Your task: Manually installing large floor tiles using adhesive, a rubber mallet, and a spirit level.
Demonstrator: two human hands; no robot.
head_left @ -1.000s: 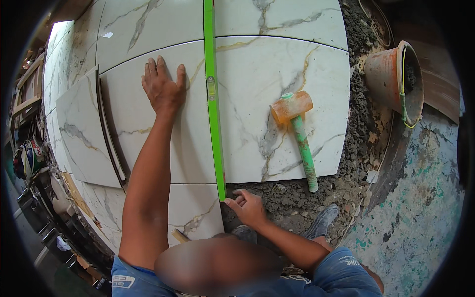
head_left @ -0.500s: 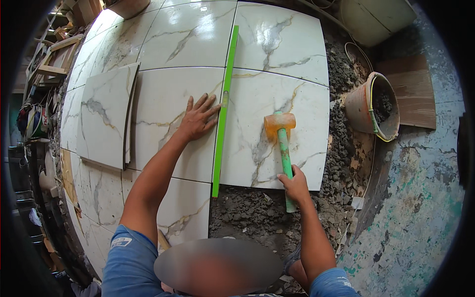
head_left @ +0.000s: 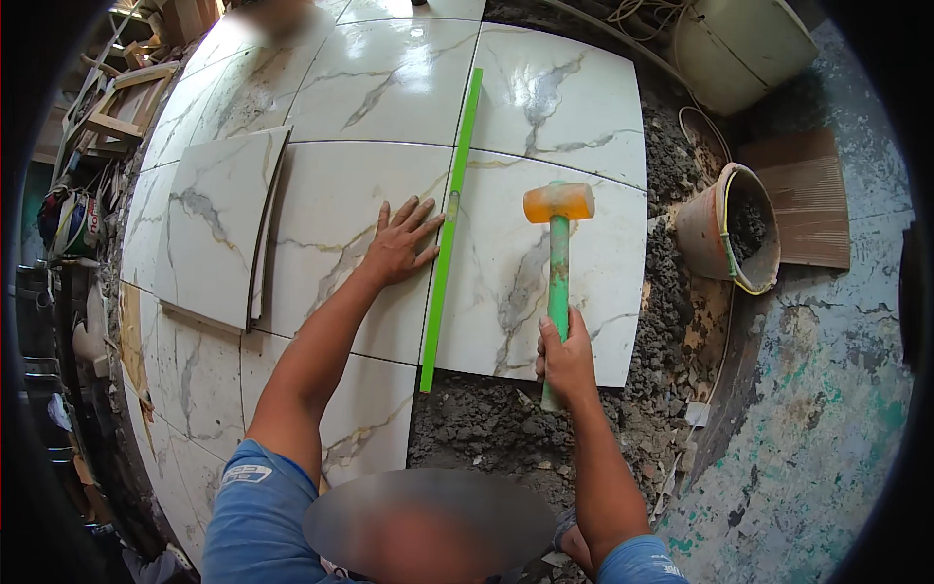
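Note:
My right hand point(head_left: 567, 361) is wrapped round the green handle of a rubber mallet point(head_left: 558, 202) with an orange head, over a white marble-patterned floor tile point(head_left: 593, 292). My left hand point(head_left: 402, 243) lies flat with fingers spread on the neighbouring tile point(head_left: 321, 204). Its fingertips are at the edge of a long green spirit level point(head_left: 450, 234). That level lies lengthwise along the joint between the two tiles, its near end reaching past the tile edge. Whether the mallet head touches the tile I cannot tell.
Stacked loose tiles point(head_left: 209, 229) rest on the laid floor at the left. Rough grey mortar point(head_left: 486, 428) borders the tile in front and on the right. A bucket of mortar point(head_left: 705, 229) stands at the right by a cardboard sheet point(head_left: 803, 200). A large pale container point(head_left: 749, 49) is behind.
The mallet's head has shifted slightly right and away from me, and its handle now stands straighter. My left hand stays on its tile by the level. The whole view has shifted slightly.

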